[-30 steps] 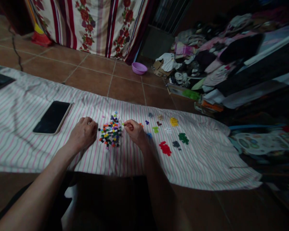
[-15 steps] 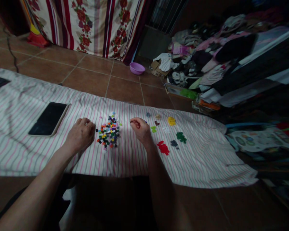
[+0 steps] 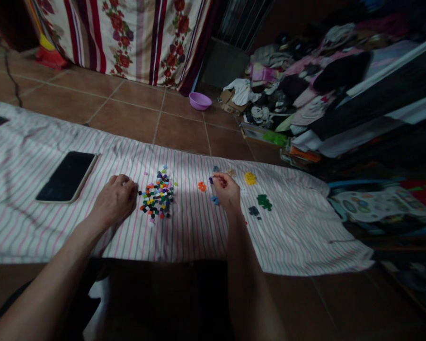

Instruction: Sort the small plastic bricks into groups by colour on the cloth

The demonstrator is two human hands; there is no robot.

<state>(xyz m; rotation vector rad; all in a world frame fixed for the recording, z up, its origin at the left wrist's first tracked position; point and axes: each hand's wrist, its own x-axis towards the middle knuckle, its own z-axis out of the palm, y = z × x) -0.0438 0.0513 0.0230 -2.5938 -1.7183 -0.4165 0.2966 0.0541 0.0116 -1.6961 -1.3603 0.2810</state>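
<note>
A pile of small multicoloured cube-like pieces [image 3: 158, 195] lies on the striped cloth. Just left of it my left hand [image 3: 117, 199] rests with its fingers curled in; I see nothing in them. My right hand [image 3: 227, 188] is over the colour groups, thumb and fingertips pinched together beside a small dark purple group [image 3: 210, 180]. Whatever the pinch holds is too small to make out. Close to this hand are an orange group [image 3: 202, 186], a blue group [image 3: 215, 201] and a grey-blue group [image 3: 216, 168]. The hand and forearm partly cover white and red pieces.
Further right lie yellow pieces [image 3: 250, 178], dark green pieces [image 3: 264, 202] and dark grey pieces [image 3: 253, 210]. A phone [image 3: 66, 177] lies left of my left hand. Beyond the cloth's far edge, a purple basin [image 3: 200, 101] stands on the tiled floor.
My right hand has moved right, from beside the mixed pile to the colour groups, uncovering the orange and blue ones and covering most of the red. My left hand stays by the pile.
</note>
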